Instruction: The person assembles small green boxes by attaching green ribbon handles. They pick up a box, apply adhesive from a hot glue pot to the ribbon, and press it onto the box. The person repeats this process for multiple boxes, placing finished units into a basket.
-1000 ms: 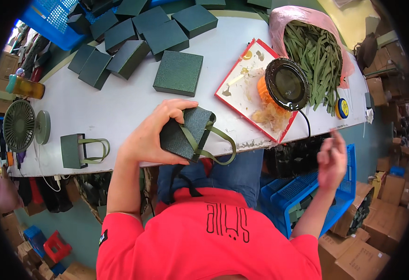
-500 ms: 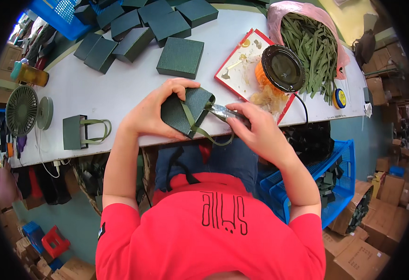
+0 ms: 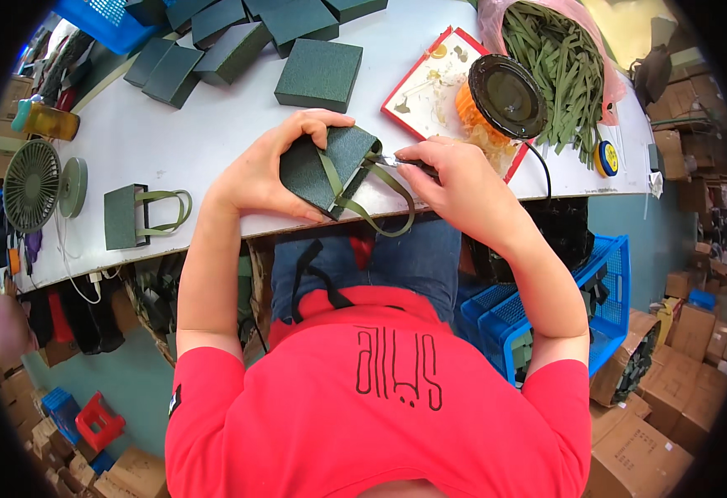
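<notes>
My left hand (image 3: 268,170) is wrapped round a small dark green gift bag (image 3: 307,176), thumb on the near edge and fingers on the far edge. An olive ribbon handle (image 3: 396,197) loops from it toward my body. My right hand (image 3: 456,178) grips a silver-tipped tool (image 3: 386,160) whose kind is mostly hidden by the fingers. The tool's tip touches the bag's open right end, beside the ribbon. Left of my hands, another green bag (image 3: 120,217) with a ribbon handle lies on the white table (image 3: 218,133).
Several dark green boxes (image 3: 318,75) lie at the back. A black-topped pot (image 3: 509,95) on an orange base stands in a red-rimmed tray (image 3: 420,68), near a pink bag of olive ribbons (image 3: 546,75). A fan (image 3: 33,185) stands at far left; a blue crate (image 3: 608,286) is below right.
The view has shifted, so the table sits higher in the picture. The tool stays at the bag's right end, with less of it showing, and the ribbon loop stands out wider.
</notes>
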Available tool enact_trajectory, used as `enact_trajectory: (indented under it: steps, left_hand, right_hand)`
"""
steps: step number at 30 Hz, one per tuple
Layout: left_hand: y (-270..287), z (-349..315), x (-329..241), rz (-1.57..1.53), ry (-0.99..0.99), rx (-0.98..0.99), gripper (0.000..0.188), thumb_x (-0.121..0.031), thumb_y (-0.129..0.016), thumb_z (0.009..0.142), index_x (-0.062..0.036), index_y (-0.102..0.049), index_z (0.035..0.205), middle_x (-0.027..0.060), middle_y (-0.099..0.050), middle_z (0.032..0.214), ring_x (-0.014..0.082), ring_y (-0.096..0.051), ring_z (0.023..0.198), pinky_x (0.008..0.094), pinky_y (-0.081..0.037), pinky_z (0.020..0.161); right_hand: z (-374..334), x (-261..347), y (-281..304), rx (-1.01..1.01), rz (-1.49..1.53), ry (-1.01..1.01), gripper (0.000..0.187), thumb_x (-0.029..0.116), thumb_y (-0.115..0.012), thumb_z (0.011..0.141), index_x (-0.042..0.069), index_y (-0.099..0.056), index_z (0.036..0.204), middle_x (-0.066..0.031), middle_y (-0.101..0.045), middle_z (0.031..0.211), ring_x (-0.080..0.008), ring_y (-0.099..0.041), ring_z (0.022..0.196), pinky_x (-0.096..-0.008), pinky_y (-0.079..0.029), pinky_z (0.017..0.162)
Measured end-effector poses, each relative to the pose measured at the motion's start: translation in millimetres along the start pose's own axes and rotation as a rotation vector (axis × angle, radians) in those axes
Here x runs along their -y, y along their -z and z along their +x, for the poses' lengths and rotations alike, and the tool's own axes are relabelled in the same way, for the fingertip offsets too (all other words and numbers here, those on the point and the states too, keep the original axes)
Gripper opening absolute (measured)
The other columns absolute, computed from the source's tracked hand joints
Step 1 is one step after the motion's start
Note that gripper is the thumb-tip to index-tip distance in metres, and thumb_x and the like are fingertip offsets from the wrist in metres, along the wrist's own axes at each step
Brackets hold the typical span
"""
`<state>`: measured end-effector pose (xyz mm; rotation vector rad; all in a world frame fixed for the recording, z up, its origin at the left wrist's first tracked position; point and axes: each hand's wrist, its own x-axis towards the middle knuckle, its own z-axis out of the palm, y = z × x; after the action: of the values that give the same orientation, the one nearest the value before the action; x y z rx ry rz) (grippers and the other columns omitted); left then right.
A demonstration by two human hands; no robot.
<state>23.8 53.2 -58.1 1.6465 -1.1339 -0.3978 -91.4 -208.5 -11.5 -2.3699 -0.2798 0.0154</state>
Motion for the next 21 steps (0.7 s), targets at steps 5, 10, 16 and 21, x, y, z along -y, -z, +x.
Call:
enact_trajectory:
  steps: [5, 10, 16, 21]
  left_hand:
    - [0.5, -0.2, 0.7, 0.002, 0.001, 0.003, 0.072, -0.023, -0.097, 0.048, -0.0084, -0.048, 0.099, 0.0141, -0.057, 0.14, 0.0262, -0.053, 0.127, 0.0391, -0.039, 0.109]
    - [0.0, 0.2, 4.2, -0.007, -0.017, -0.004, 0.072, -0.023, -0.097, 0.048, -0.0086, -0.048, 0.099, 0.0142, -0.057, 0.14, 0.0264, -0.053, 0.127, 0.0391, -0.039, 0.109]
    - [-1.4, 0.0, 0.7, -0.004, 0.002, -0.011, 0.072, -0.022, -0.096, 0.049, -0.0093, -0.047, 0.099, 0.0143, -0.057, 0.14, 0.0267, -0.052, 0.129, 0.0392, -0.038, 0.11]
    - [-1.8, -0.4, 0.9, -0.04, 0.007, -0.02, 0.072, -0.02, -0.096, 0.049, -0.0098, -0.047, 0.1, 0.0143, -0.056, 0.141, 0.0266, -0.052, 0.129, 0.0392, -0.038, 0.111]
  right_hand:
    - [1.0, 2.5, -0.5, 0.019, -0.01, -0.011, 0.023, 0.016, -0.064, 0.092, -0.004, -0.07, 0.102, -0.0226, -0.067, 0.093, -0.0403, -0.066, 0.092, -0.0459, -0.052, 0.081]
    - [-0.2, 6.4, -3.0, 0.016, -0.041, -0.048, 0.023, 0.016, -0.064, 0.092, -0.004, -0.07, 0.102, -0.0217, -0.066, 0.094, -0.0399, -0.065, 0.092, -0.0465, -0.052, 0.081]
    - [-3.1, 1.9, -3.5, 0.012, 0.052, -0.053, 0.023, 0.016, -0.065, 0.092, -0.003, -0.069, 0.104, -0.0209, -0.067, 0.095, -0.0383, -0.066, 0.09, -0.045, -0.052, 0.079]
    - [-7.2, -0.9, -6.0, -0.025, 0.077, -0.043, 0.025, 0.016, -0.067, 0.092, -0.004, -0.068, 0.108, -0.0211, -0.067, 0.096, -0.0342, -0.066, 0.085, -0.0411, -0.052, 0.076]
